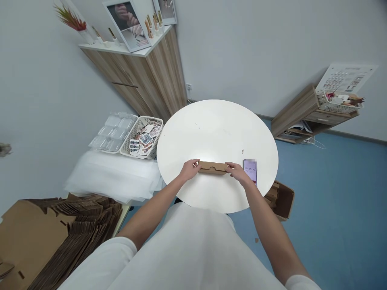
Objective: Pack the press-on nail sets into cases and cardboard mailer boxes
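Note:
A small flat brown cardboard box (213, 167) lies on the round white table (211, 129) near its front edge. My left hand (190, 169) grips the box's left end with fingers curled over it. My right hand (237, 172) grips the right end the same way. Just right of my right hand a phone (250, 169) lies on the table with its screen lit, showing a timer.
A white basket (144, 137) of small packets and clear plastic trays (112, 133) sit on a side surface at left, above white foam sheets (111, 177). Flat cardboard blanks (54, 233) are stacked at lower left. An open carton (281, 199) stands on the blue floor at right.

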`<state>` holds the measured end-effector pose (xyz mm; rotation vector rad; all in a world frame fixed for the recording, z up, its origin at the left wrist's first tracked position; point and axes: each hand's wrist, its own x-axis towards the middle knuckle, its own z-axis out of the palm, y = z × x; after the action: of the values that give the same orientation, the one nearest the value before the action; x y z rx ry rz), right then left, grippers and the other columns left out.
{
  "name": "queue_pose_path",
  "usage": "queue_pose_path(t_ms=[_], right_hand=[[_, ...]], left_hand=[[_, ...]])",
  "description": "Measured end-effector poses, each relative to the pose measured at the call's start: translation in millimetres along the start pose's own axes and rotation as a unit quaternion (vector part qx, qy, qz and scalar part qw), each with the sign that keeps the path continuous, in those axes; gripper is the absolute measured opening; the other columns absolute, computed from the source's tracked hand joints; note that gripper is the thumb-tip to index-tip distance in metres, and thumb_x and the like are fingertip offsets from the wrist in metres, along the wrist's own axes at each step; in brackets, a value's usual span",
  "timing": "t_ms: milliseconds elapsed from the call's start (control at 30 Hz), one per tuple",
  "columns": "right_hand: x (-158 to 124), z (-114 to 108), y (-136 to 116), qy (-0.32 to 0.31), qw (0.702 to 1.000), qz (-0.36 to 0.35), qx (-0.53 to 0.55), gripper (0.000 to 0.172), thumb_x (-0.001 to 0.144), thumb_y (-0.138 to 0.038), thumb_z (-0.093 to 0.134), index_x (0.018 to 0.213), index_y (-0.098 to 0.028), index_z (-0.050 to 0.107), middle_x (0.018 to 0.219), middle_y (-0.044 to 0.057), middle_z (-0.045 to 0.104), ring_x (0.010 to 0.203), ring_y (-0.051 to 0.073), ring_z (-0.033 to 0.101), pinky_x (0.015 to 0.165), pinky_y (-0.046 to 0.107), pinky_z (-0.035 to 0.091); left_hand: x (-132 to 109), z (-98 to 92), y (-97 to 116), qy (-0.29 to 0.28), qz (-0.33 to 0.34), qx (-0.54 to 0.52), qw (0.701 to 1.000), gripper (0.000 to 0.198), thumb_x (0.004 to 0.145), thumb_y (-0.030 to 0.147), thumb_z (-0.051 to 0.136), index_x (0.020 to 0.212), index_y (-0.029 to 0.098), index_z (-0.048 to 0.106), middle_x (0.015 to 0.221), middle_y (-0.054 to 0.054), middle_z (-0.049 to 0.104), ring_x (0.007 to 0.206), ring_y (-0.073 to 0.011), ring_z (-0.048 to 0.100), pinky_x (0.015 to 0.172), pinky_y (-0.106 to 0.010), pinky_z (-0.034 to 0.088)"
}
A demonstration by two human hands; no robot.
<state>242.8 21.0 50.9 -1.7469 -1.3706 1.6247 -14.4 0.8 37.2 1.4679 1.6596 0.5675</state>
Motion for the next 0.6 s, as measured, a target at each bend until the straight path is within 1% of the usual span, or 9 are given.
queue_pose_path(t_ms=[133, 300, 400, 467, 533, 600], right_hand=[[-4.6, 5.6, 6.9, -0.018, 1.000, 0.013, 0.002, 0.047, 0.071, -0.038, 0.053, 0.117, -0.028, 0.050, 0.099, 0.004, 0.056, 0.077, 0.013, 0.057, 0.061, 0.024, 0.045], [-7.4, 15.4, 12.2, 0.011, 1.000, 0.001, 0.000, 0.049, 0.075, -0.040, 0.047, 0.123, -0.029, 0.043, 0.116, 0.006, 0.051, 0.080, 0.015, 0.058, 0.060, 0.026, 0.047], [-8.6, 18.8, 18.9, 0.020, 1.000, -0.023, -0.004, 0.050, 0.076, -0.038, 0.046, 0.125, -0.030, 0.041, 0.122, 0.004, 0.049, 0.084, 0.015, 0.058, 0.066, 0.029, 0.048], [-12.3, 21.7, 25.8, 0.037, 0.998, -0.046, -0.014, 0.051, 0.076, -0.036, 0.046, 0.127, -0.029, 0.040, 0.122, 0.004, 0.051, 0.087, 0.017, 0.058, 0.072, 0.032, 0.047], [-19.1, 27.4, 34.6, 0.060, 0.996, -0.064, -0.016, 0.053, 0.076, -0.033, 0.048, 0.128, -0.026, 0.039, 0.122, 0.006, 0.052, 0.091, 0.019, 0.058, 0.075, 0.034, 0.047], [-28.4, 37.7, 45.5, 0.081, 0.994, -0.074, 0.000, 0.055, 0.075, -0.030, 0.049, 0.128, -0.024, 0.038, 0.124, 0.008, 0.050, 0.095, 0.020, 0.058, 0.077, 0.034, 0.047]], left_hand=[[1.2, 3.0, -9.9, -0.021, -0.036, -0.026, 0.999, 0.049, 0.073, 0.039, 0.054, 0.119, 0.021, 0.049, 0.093, -0.002, 0.058, 0.067, -0.0106, 0.055, 0.061, -0.023, 0.044], [-0.2, 4.8, -10.3, -0.040, -0.065, -0.056, 0.995, 0.048, 0.077, 0.040, 0.051, 0.121, 0.021, 0.047, 0.100, -0.006, 0.060, 0.079, -0.0146, 0.058, 0.066, -0.025, 0.045], [-5.4, 5.0, -7.6, -0.055, -0.071, -0.074, 0.993, 0.048, 0.079, 0.040, 0.049, 0.123, 0.022, 0.045, 0.108, -0.008, 0.059, 0.087, -0.0168, 0.058, 0.070, -0.027, 0.045], [-11.7, 5.5, -8.1, -0.055, -0.072, -0.078, 0.993, 0.048, 0.080, 0.037, 0.049, 0.124, 0.021, 0.044, 0.113, -0.008, 0.057, 0.090, -0.0172, 0.057, 0.074, -0.028, 0.046], [-20.2, 6.8, -11.8, -0.057, -0.062, -0.085, 0.993, 0.048, 0.079, 0.033, 0.051, 0.124, 0.021, 0.044, 0.115, -0.008, 0.056, 0.092, -0.0175, 0.058, 0.078, -0.029, 0.046], [-30.0, 9.0, -18.9, -0.066, -0.045, -0.097, 0.992, 0.048, 0.076, 0.027, 0.056, 0.123, 0.021, 0.046, 0.115, -0.007, 0.056, 0.094, -0.0181, 0.058, 0.079, -0.029, 0.047]])
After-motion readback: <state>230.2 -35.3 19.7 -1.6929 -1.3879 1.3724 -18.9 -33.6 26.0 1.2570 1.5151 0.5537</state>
